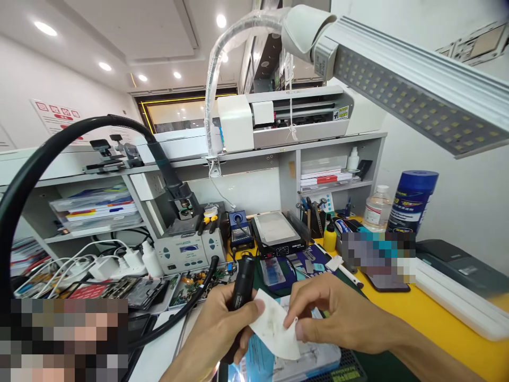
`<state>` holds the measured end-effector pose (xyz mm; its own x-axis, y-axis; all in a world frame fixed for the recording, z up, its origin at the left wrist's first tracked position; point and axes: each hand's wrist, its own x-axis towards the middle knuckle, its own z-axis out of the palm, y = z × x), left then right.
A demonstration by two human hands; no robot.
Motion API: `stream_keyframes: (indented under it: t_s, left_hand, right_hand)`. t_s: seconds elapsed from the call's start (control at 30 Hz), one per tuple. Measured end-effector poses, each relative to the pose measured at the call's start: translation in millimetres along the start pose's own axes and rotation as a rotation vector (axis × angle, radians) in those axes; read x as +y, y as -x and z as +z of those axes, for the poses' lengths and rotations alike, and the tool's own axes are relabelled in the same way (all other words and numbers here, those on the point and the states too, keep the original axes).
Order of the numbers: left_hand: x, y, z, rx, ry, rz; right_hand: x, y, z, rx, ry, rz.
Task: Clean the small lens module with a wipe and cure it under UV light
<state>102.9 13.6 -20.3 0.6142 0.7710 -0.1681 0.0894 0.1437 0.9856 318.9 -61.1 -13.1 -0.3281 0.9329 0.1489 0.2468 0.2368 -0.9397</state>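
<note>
Holding stained white paper [273, 324] above a green mat [379, 366], pressing it under the left hand's [225, 314] thumb. Curling left fingers round a black flashlight [244, 281]. Touching the paper with the right hand's [338, 313] index finger; cannot tell whether pinching.

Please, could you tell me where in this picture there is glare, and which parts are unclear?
Head view: the round ceiling light is overexposed to white; head view: a bright glare sits near the lower end of the black tube; head view: coarse pixel blocks hide the lower left corner and a patch beyond the right hand.
</note>
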Motion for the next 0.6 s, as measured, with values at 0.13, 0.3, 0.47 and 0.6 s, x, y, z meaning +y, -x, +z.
stream_keyframes:
  t_s: [0.13, 0.3, 0.47, 0.6]
  left_hand:
    - [-3.2, 0.6, 0.3, -0.060, -0.032, -0.031]
    - [-7.3, -1.8, 1.3, -0.107, -0.064, -0.047]
    - [-5.5, -1.1, 2.6, -0.123, -0.097, -0.025]
    - [-3.1, -0.6, 3.1, -0.166, -0.118, -0.014]
  right_hand:
    - [-1.6, -3.7, 4.3, 0.045, 0.095, -0.039]
    - [-5.8, -6.9, 10.8, 0.091, 0.160, -0.006]
    - [-5.3, -5.8, 13.9, 0.098, 0.153, 0.068]
    - [-2.0, -7.0, 16.7, 0.126, 0.062, 0.136]
